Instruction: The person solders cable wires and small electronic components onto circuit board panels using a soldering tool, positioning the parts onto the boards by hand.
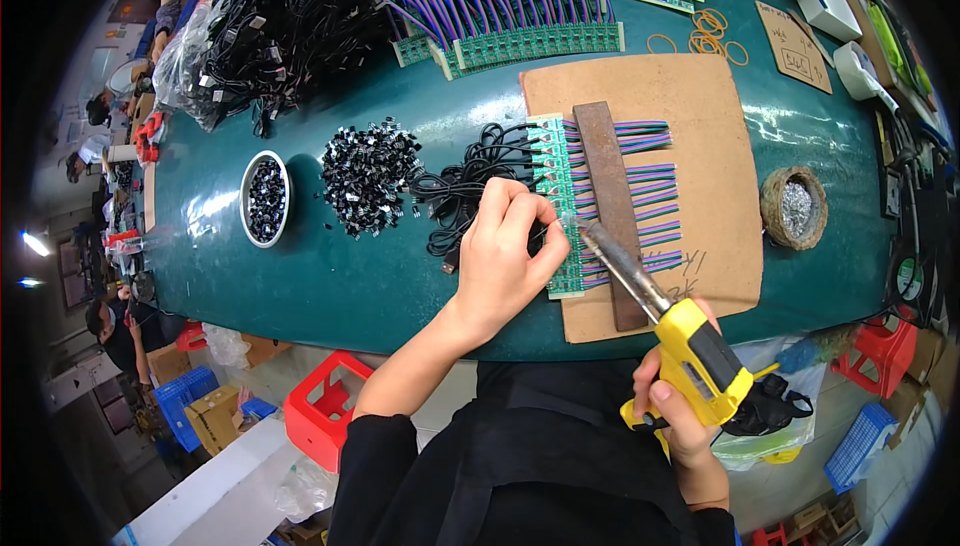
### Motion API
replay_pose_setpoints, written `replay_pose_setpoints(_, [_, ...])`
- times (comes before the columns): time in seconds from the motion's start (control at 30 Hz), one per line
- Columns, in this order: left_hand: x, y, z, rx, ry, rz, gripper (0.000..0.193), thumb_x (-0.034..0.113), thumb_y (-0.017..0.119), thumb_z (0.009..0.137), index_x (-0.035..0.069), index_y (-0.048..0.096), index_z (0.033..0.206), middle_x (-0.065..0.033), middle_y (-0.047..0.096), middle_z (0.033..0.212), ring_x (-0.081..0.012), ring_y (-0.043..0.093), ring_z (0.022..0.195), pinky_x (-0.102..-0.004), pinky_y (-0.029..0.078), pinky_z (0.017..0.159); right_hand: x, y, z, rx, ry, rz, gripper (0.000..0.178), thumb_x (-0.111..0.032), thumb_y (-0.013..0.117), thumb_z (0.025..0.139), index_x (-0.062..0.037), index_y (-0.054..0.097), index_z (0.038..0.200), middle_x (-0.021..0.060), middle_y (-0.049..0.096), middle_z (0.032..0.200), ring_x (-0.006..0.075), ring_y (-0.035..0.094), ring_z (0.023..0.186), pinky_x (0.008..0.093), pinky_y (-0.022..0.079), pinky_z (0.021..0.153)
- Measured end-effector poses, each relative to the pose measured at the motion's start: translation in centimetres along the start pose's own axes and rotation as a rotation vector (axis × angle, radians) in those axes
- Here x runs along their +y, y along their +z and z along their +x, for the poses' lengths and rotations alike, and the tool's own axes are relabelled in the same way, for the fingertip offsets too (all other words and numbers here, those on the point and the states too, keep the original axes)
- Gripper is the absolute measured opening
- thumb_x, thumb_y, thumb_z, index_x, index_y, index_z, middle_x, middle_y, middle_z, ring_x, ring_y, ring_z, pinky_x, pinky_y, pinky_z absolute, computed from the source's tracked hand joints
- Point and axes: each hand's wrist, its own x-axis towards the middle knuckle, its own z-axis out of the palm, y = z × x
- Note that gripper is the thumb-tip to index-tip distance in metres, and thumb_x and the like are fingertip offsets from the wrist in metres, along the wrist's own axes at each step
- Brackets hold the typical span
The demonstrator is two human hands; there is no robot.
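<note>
Yellow soldering gun (697,354) gripped in my right hand (684,428), lower right of frame; gun body hides some fingers. Its tip is at the green circuit-board strip (559,191), mid-frame — contact hard to make out. My left hand (508,251) has thumb and fingertips bunched at that strip; can't tell what's pinched — fingers cover it. Black cables (490,154) run partly behind this hand. Rust-brown bar (603,176) hides part of the coloured wires (652,174).
</note>
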Motion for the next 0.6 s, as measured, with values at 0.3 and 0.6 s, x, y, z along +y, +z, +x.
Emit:
replay_pose_setpoints(0.3, [0.0, -0.1, 0.0, 0.001, -0.001, -0.019, 0.012, 0.0, 0.067, 0.068, 0.004, 0.059, 0.076, -0.0039, 0.047, 0.081, -0.0099, 0.039, 0.055, -0.0245, 0.036, 0.047, 0.0, 0.3, 0.2, 0.007, -0.039, 0.039, 0.076, -0.003, 0.06, 0.08, -0.0037, 0.017, 0.144, 0.0125, 0.056, 0.085, 0.0159, 0.058, 0.073, 0.0262, 0.053, 0.058])
replay_pose_setpoints(0.6, [0.1, -0.2, 0.0, 0.0, -0.005, -0.037, 0.012, 0.0, 0.066, 0.069, 0.003, 0.059, 0.077, -0.0043, 0.046, 0.081, -0.01, 0.039, 0.056, -0.0248, 0.036, 0.047, 0.1, 0.0, 0.1, 0.002, -0.06, -0.008, 0.077, -0.003, 0.06, 0.08, -0.0034, 0.017, 0.143, 0.0122, 0.056, 0.086, 0.0159, 0.058, 0.076, 0.026, 0.054, 0.058])
